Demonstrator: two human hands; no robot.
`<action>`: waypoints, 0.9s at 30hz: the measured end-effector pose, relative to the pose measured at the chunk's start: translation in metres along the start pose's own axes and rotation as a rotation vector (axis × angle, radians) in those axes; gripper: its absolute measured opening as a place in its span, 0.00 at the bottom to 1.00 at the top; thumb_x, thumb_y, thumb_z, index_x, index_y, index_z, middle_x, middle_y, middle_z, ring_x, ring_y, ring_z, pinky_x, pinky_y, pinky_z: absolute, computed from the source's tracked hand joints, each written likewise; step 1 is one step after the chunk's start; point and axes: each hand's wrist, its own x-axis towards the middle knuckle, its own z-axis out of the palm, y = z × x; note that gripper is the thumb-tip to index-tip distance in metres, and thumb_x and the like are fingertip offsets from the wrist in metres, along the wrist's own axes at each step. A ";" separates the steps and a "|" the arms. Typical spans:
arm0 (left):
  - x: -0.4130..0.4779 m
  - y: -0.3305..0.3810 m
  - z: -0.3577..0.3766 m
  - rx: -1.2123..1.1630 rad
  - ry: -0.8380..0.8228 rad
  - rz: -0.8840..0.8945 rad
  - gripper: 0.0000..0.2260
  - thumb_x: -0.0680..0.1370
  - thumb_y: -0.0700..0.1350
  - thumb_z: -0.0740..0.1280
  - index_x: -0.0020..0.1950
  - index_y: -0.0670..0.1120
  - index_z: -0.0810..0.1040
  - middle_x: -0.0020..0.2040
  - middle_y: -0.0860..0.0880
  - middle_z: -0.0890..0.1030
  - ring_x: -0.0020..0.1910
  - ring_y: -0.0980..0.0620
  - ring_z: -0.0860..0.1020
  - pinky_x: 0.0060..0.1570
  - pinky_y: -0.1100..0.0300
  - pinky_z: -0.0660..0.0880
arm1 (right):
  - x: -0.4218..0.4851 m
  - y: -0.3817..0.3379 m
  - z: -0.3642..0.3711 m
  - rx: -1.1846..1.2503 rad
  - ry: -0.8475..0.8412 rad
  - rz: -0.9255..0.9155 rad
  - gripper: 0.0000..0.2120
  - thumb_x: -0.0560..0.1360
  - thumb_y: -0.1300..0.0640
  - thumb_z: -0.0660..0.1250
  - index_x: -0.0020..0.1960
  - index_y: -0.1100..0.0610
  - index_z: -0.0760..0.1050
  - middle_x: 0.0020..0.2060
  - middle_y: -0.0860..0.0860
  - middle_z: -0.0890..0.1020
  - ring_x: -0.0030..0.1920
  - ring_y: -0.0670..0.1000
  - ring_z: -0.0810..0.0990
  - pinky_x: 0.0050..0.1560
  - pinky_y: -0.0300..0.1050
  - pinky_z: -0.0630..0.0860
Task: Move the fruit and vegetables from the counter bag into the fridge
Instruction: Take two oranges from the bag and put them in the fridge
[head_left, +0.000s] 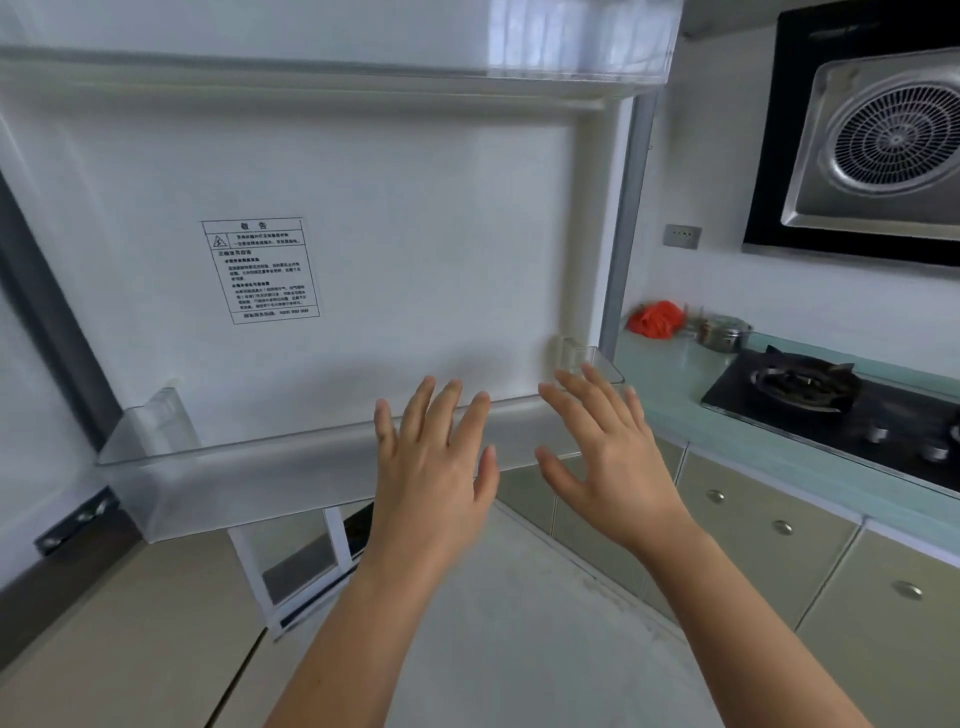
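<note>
At the open fridge door (363, 208) | I see left hand (431, 467) and right hand (608, 457) empty, fingers spread | red bag (655, 318) on counter (670, 395), up-right, well apart | right hand nearer

Fridge door (415, 234) cut off at top and left edges, fridge interior out of view; label (260, 270) print too small to read; red bag (654, 319) on counter (675, 395) blurred, contents hidden; both forearms cut at bottom edge.
</note>
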 end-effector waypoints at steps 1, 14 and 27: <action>0.007 0.000 0.005 0.014 -0.014 -0.013 0.20 0.73 0.49 0.55 0.60 0.44 0.76 0.58 0.41 0.79 0.61 0.39 0.74 0.58 0.33 0.64 | 0.008 0.007 0.005 0.010 0.002 -0.004 0.25 0.73 0.46 0.57 0.67 0.55 0.68 0.66 0.54 0.71 0.71 0.56 0.61 0.67 0.58 0.53; 0.068 -0.007 0.070 0.136 -0.027 -0.155 0.20 0.73 0.49 0.55 0.61 0.43 0.74 0.60 0.42 0.78 0.59 0.42 0.76 0.62 0.42 0.58 | 0.097 0.078 0.065 0.158 -0.056 -0.142 0.23 0.72 0.45 0.59 0.63 0.56 0.72 0.60 0.53 0.76 0.65 0.55 0.68 0.64 0.63 0.61; 0.073 -0.005 0.076 -0.012 0.086 -0.018 0.17 0.73 0.46 0.57 0.58 0.43 0.75 0.61 0.42 0.77 0.63 0.39 0.72 0.60 0.36 0.65 | 0.080 0.070 0.048 0.082 0.012 0.023 0.23 0.72 0.47 0.58 0.64 0.56 0.71 0.63 0.54 0.75 0.67 0.55 0.67 0.64 0.62 0.58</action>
